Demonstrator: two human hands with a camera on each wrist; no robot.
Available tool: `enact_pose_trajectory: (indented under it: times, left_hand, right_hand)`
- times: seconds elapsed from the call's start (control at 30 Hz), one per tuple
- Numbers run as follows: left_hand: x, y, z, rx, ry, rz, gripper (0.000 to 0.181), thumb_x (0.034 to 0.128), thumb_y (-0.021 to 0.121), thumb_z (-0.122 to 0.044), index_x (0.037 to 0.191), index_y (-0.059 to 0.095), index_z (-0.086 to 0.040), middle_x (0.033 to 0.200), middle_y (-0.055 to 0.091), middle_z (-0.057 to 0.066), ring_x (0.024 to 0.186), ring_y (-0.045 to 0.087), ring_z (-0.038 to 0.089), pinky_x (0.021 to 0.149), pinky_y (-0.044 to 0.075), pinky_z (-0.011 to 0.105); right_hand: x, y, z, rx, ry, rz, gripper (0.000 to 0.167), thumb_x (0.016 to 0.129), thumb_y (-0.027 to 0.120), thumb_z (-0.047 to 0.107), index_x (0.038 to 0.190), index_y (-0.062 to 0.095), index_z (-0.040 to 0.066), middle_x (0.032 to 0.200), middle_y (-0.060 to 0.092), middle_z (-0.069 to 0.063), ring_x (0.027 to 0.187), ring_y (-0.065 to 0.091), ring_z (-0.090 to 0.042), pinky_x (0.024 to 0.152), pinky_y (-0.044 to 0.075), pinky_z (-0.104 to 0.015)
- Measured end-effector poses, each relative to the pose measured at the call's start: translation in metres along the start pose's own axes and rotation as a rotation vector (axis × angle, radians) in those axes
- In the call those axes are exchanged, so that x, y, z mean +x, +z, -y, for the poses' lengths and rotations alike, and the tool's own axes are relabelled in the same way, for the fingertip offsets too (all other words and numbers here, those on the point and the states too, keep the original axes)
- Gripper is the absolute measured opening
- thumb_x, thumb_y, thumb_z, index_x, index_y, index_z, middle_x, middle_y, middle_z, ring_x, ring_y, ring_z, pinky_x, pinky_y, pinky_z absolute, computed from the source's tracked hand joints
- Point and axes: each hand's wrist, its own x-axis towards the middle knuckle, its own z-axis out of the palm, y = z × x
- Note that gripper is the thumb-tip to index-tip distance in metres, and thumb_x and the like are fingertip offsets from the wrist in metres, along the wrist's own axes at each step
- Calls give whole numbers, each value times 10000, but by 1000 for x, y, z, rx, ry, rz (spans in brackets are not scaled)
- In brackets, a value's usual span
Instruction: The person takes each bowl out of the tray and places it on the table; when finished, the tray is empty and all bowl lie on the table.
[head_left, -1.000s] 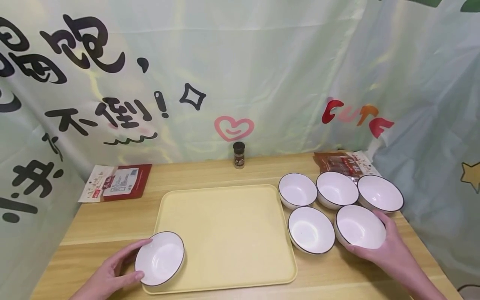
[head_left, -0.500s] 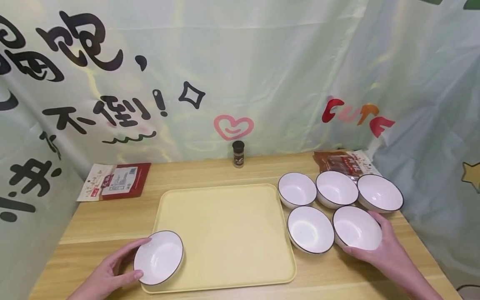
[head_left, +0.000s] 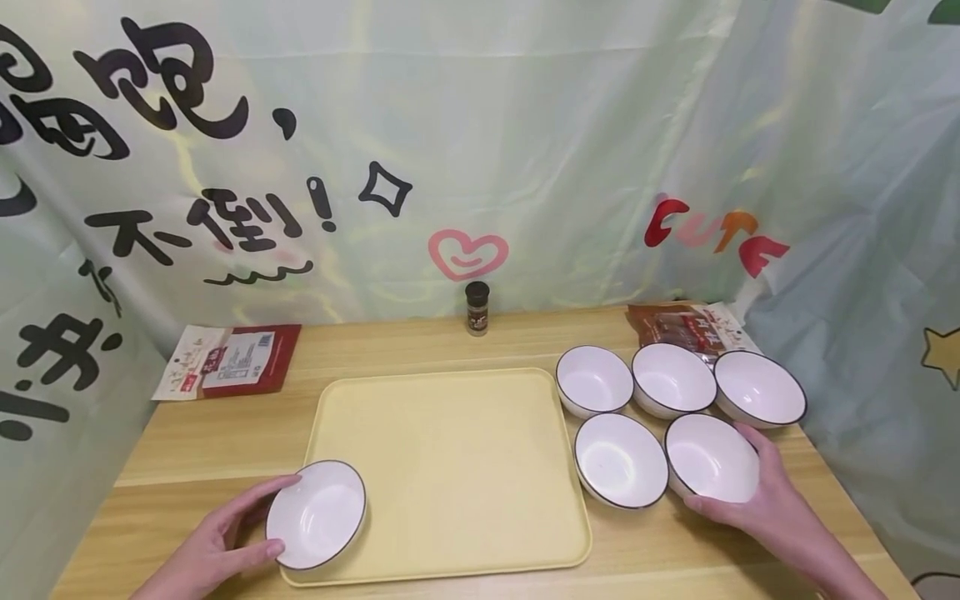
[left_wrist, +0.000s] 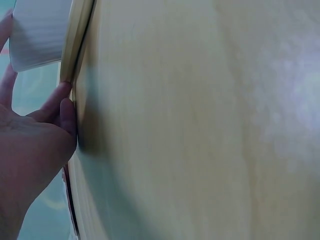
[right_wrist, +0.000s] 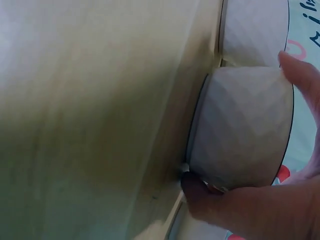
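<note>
In the head view a white bowl (head_left: 318, 515) with a dark rim sits over the front left corner of the yellow tray (head_left: 457, 467). My left hand (head_left: 225, 533) grips its left side, the thumb low and the fingers at the rim. On the right, my right hand (head_left: 761, 504) holds another white bowl (head_left: 711, 460) between thumb and fingers. That bowl touches or nearly touches a matching bowl (head_left: 621, 461) on its left. The right wrist view shows the faceted outer wall of the gripped bowl (right_wrist: 240, 127), with the thumb near its base.
Three more white bowls, a left one (head_left: 594, 381), a middle one (head_left: 674, 380) and a right one (head_left: 760, 388), form a back row. Behind them lies a brown food packet (head_left: 678, 327). A red packet (head_left: 236, 361) lies back left. A spice jar (head_left: 477, 308) stands by the cloth backdrop.
My right hand has shifted its bowl slightly left, up against the neighbouring one. My left hand keeps its grip on the bowl at the tray corner, with hardly any motion.
</note>
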Motion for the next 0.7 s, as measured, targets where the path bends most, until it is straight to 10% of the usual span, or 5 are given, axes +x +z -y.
enact_pose_trajectory:
  times: [0.13,0.4,0.7]
  left_hand:
    - [-1,0,-5,-1,-19,4,639,1049,753,-159,1638,508,-190,1627,491,-49,1346,412,-152,1081,365,131]
    - [0,1,-9,-11,94,5,753,1048,730,-85,1708,383,-188,1600,538,-51,1337,551,31,1065,423,160]
    - [7,-4,-5,-18,199,-98,624,1124,569,-35,1707,359,-111,1510,631,9,1304,581,-12,1005,475,154]
  right_hand:
    - [0,-1,5,41,-5,-2,1260,945,866,292,1715,-96,30,1657,116,-428,1414,264,-578,1142,254,-453]
    - [2,4,18,120,-79,-190,1122,972,848,221,1706,33,-18,1679,185,-365,1509,194,-491,1010,114,-3]
    - [4,15,44,220,-133,-269,1048,953,863,125,1716,146,91,1712,244,-204,1576,213,-65,1084,157,-14]
